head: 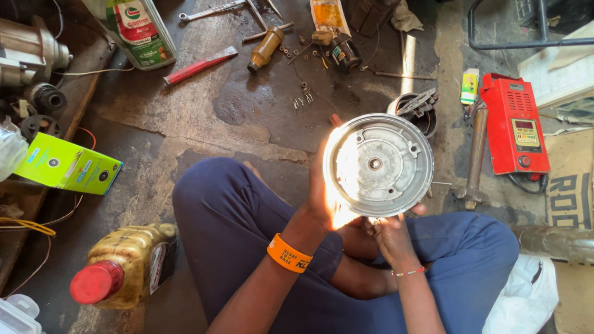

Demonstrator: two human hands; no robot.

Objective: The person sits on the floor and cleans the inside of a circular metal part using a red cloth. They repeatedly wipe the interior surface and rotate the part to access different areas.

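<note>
Metal disc (378,165): round, grey, held up over the lap, centre-right.
Left hand (322,198): grip closed on its left edge.
Right hand (390,235): grip closed on its near rim.
Floor (247,117): oil-stained.

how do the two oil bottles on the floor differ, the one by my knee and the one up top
The bottle by the knee is dull gold with a red cap and lies tipped, cap toward the camera; the bottle at the top is pale with a green and red label, and its cap is out of frame. The gold one looks grimy, the pale one cleaner. Both are plastic jugs resting on the stained floor, untouched by either hand, which hold a round metal cover.
</note>
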